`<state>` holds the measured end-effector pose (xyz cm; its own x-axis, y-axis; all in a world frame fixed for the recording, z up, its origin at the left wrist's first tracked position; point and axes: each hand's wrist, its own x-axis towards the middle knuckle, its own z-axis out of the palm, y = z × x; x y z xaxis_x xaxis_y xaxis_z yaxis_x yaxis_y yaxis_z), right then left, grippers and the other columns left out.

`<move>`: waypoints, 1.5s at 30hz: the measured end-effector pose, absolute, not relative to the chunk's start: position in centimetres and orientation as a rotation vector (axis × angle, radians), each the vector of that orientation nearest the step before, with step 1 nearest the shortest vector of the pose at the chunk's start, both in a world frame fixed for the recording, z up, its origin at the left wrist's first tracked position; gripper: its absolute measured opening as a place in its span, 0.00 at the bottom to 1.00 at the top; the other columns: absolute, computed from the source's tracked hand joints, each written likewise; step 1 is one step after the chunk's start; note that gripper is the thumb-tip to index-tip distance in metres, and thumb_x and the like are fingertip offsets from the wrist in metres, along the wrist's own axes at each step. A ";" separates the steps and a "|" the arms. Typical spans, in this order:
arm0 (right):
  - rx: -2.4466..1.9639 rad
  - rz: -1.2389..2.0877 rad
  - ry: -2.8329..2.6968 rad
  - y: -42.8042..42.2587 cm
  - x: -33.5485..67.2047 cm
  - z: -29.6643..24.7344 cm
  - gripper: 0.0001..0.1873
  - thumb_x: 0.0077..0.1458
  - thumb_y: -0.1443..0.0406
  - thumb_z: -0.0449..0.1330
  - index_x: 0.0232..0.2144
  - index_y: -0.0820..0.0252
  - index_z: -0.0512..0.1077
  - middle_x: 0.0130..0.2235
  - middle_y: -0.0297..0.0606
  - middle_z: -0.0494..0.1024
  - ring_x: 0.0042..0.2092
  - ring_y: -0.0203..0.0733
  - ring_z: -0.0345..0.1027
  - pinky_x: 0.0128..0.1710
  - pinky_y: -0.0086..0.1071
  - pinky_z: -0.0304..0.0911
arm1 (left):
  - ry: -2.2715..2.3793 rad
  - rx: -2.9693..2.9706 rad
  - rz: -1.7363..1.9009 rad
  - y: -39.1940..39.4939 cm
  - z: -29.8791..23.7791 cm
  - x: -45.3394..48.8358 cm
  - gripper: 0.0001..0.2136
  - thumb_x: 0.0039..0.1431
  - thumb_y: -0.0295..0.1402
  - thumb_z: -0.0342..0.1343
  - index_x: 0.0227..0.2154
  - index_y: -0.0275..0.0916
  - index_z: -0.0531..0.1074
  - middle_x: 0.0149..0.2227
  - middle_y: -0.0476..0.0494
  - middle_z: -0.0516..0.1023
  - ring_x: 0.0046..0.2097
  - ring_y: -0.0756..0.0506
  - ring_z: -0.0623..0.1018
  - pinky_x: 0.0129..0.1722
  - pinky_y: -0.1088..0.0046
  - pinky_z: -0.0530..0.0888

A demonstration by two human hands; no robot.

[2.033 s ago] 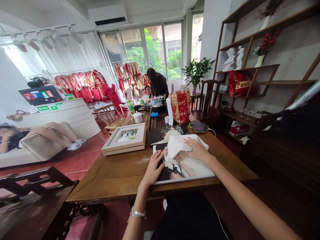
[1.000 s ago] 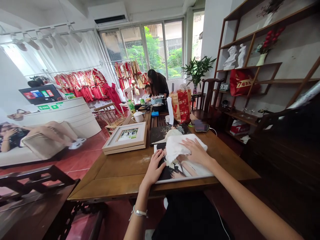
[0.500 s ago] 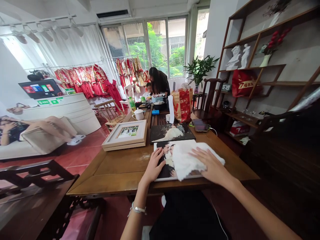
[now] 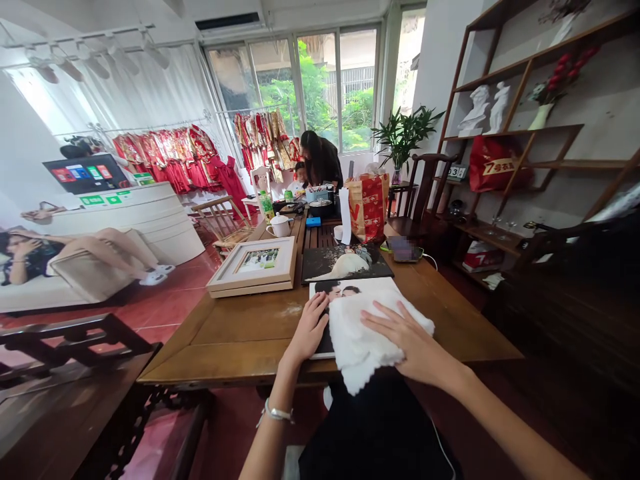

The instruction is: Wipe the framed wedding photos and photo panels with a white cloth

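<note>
A white cloth [image 4: 363, 333] lies over most of a photo panel [image 4: 327, 288] at the table's front edge, one corner of it hanging past that edge. My right hand [image 4: 400, 333] rests flat on the cloth with its fingers spread. On the panel's left side my left hand [image 4: 311, 327] lies with its fingers stretched out, pressing on the printed surface. The cloth hides much of the picture, though two heads show above it. Just behind sits a second, dark photo panel [image 4: 345, 263] with a white gown printed on it.
Framed pictures [image 4: 253, 267] are stacked at the left on the wooden table [image 4: 220, 340]. Farther back stand a white teapot [image 4: 280, 225], a red and brown paper bag [image 4: 373, 207] and a phone [image 4: 405, 249] with a cable. A person [image 4: 320, 160] bends over the far end.
My right hand has slid the cloth left and toward me, so it covers more of the pictured faces and overhangs the table edge. My left hand stays on the panel.
</note>
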<state>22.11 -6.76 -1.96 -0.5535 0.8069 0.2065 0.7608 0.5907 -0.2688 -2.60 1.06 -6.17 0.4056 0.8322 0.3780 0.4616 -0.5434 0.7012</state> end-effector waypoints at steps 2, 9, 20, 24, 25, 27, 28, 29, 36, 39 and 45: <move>-1.257 0.205 -2.536 -8.0 22.6 -2.0 0.38 0.45 0.70 0.52 0.60 0.49 0.53 0.61 0.33 0.58 0.64 0.49 0.38 0.60 0.56 0.31 | 1.097 2.163 0.999 0.9 -6.1 -2.6 0.19 0.61 0.31 0.43 0.56 0.42 0.61 0.61 0.43 0.57 0.63 0.45 0.53 0.62 0.57 0.48; -1.524 0.166 -2.456 -1.9 20.5 -1.2 0.41 0.39 0.73 0.51 0.59 0.52 0.55 0.62 0.35 0.55 0.64 0.54 0.39 0.57 0.63 0.32 | 1.110 2.144 0.977 0.8 -5.9 -2.6 0.22 0.63 0.35 0.40 0.59 0.37 0.55 0.63 0.40 0.53 0.64 0.44 0.51 0.63 0.59 0.47; -1.382 0.152 -2.541 -1.6 15.9 -0.9 0.42 0.37 0.73 0.51 0.59 0.55 0.55 0.63 0.36 0.53 0.64 0.51 0.37 0.57 0.63 0.24 | 1.171 1.938 1.078 0.3 -5.5 -2.0 0.27 0.64 0.46 0.31 0.63 0.39 0.41 0.66 0.44 0.37 0.65 0.47 0.40 0.63 0.64 0.40; -1.345 0.144 -2.543 -7.7 17.2 -1.5 0.44 0.37 0.72 0.52 0.60 0.54 0.52 0.63 0.36 0.52 0.64 0.51 0.36 0.58 0.60 0.21 | 1.190 1.910 1.045 0.2 -5.3 -1.9 0.27 0.64 0.45 0.32 0.62 0.38 0.42 0.66 0.42 0.41 0.65 0.47 0.44 0.63 0.63 0.42; -1.342 0.154 -2.542 -8.9 17.7 -1.6 0.43 0.38 0.72 0.52 0.60 0.53 0.52 0.63 0.35 0.52 0.64 0.51 0.36 0.58 0.59 0.21 | 1.190 1.922 1.040 0.2 -5.3 -1.9 0.26 0.64 0.45 0.33 0.62 0.38 0.44 0.65 0.42 0.42 0.65 0.47 0.45 0.63 0.63 0.43; -1.374 0.172 -2.521 -10.4 18.8 -1.8 0.43 0.38 0.73 0.51 0.60 0.51 0.52 0.63 0.34 0.53 0.64 0.50 0.37 0.59 0.58 0.23 | 1.180 1.979 1.029 0.3 -5.5 -2.1 0.25 0.64 0.43 0.35 0.61 0.38 0.49 0.65 0.41 0.46 0.65 0.46 0.47 0.63 0.62 0.44; -1.423 0.171 -2.493 -10.5 19.4 -1.9 0.43 0.38 0.73 0.51 0.60 0.50 0.53 0.63 0.33 0.54 0.64 0.49 0.37 0.59 0.58 0.24 | 1.170 2.018 1.023 0.4 -5.6 -2.1 0.24 0.64 0.42 0.37 0.60 0.38 0.52 0.64 0.41 0.48 0.65 0.46 0.47 0.63 0.61 0.45; -1.492 0.163 -2.453 -10.2 20.1 -2.0 0.43 0.37 0.74 0.50 0.59 0.50 0.54 0.63 0.32 0.55 0.64 0.49 0.38 0.59 0.58 0.25 | 1.155 2.061 1.014 0.5 -5.7 -2.2 0.22 0.64 0.41 0.38 0.59 0.39 0.55 0.64 0.41 0.50 0.65 0.45 0.48 0.63 0.61 0.45; -1.799 0.221 -2.265 -1.5 22.5 -1.1 0.31 0.48 0.63 0.54 0.56 0.53 0.60 0.62 0.38 0.55 0.63 0.61 0.38 0.53 0.71 0.25 | 1.101 2.193 0.974 1.3 -6.3 -2.9 0.19 0.62 0.36 0.45 0.55 0.42 0.61 0.62 0.41 0.56 0.64 0.43 0.48 0.62 0.56 0.46; -1.788 0.265 -2.270 1.0 21.1 -0.6 0.31 0.49 0.59 0.55 0.57 0.50 0.60 0.63 0.38 0.52 0.64 0.62 0.35 0.51 0.72 0.24 | 1.085 2.186 0.972 1.5 -6.4 -3.0 0.19 0.62 0.35 0.45 0.56 0.41 0.60 0.62 0.41 0.55 0.64 0.43 0.49 0.62 0.56 0.46; -1.635 0.141 -2.348 -2.9 19.2 -1.6 0.41 0.38 0.74 0.50 0.58 0.48 0.56 0.63 0.33 0.53 0.64 0.53 0.34 0.55 0.66 0.21 | 1.071 2.177 0.986 1.3 -6.4 -2.9 0.20 0.60 0.31 0.47 0.56 0.41 0.60 0.62 0.40 0.55 0.64 0.42 0.48 0.62 0.55 0.47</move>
